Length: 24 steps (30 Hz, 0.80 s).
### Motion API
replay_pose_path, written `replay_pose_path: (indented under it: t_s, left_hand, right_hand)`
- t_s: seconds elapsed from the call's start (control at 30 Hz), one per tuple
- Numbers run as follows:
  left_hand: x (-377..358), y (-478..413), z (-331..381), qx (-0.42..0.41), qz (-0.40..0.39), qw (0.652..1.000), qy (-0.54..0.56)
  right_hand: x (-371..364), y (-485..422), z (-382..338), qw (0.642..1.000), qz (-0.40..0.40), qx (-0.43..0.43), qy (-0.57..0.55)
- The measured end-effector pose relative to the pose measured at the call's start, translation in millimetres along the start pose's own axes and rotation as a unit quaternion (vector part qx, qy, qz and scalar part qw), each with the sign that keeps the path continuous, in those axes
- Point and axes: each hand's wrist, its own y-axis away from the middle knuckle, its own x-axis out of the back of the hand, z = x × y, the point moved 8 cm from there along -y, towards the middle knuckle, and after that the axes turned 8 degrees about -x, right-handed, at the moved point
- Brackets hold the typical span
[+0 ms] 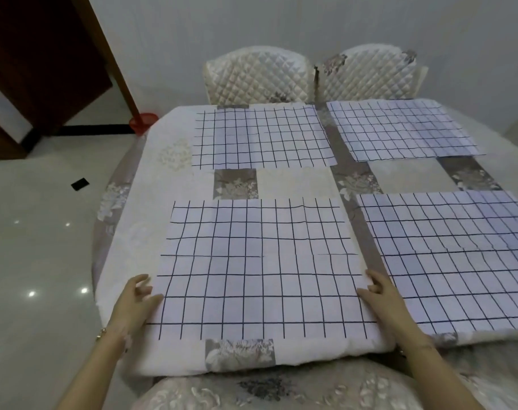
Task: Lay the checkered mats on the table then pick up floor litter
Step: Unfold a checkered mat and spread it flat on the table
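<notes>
Our left hand (139, 294) and right hand (380, 291), fingers relaxed, touch the side edges of the near white checkered cloth mat (260, 270); the frame cuts the right mat (459, 255).

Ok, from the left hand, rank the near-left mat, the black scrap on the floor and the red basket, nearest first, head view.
1. The near-left mat: the left hand touches its left edge.
2. The black scrap: on the floor, left of the table.
3. The red basket: on the floor past the table's far-left corner.
</notes>
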Motion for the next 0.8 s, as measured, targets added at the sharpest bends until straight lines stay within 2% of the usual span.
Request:
replay_pose_path:
  t_s: [0.23, 0.33, 0.4, 0.47, 0.53, 0.63, 0.7, 0.8]
  left_hand:
    - [-4, 32, 7, -0.033, 0.048, 0.996, -0.062]
    - [-9, 41, 20, -0.072, 0.055, 0.982, -0.166]
    - [-15, 47, 34, -0.126, 0.052, 0.946, -0.295]
    - [-35, 57, 48, -0.198, 0.016, 0.919, -0.340]
    - [-59, 68, 52, -0.244, -0.040, 0.895, -0.371]
    - [-89, 75, 36, -0.243, -0.136, 0.839, -0.467]
    - [-94, 74, 24, -0.222, -0.178, 0.814, -0.507]
    - [-92, 74, 18, -0.226, -0.197, 0.801, -0.518]
  right_hand:
    - [3, 9, -1, 0.997, 0.055, 0.031, 0.034]
    - [3, 19, -10, 0.987, 0.093, 0.057, 0.119]
    - [2, 24, -20, 0.955, 0.140, 0.083, 0.250]
    - [-3, 26, -39, 0.912, 0.179, 0.146, 0.340]
    - [-18, 24, -63, 0.899, 0.160, 0.218, 0.344]
    - [-54, 15, -89, 0.889, 0.079, 0.275, 0.358]
    - [-73, 7, -93, 0.884, 0.037, 0.277, 0.376]
    - [-82, -6, -88, 0.888, 0.011, 0.251, 0.386]
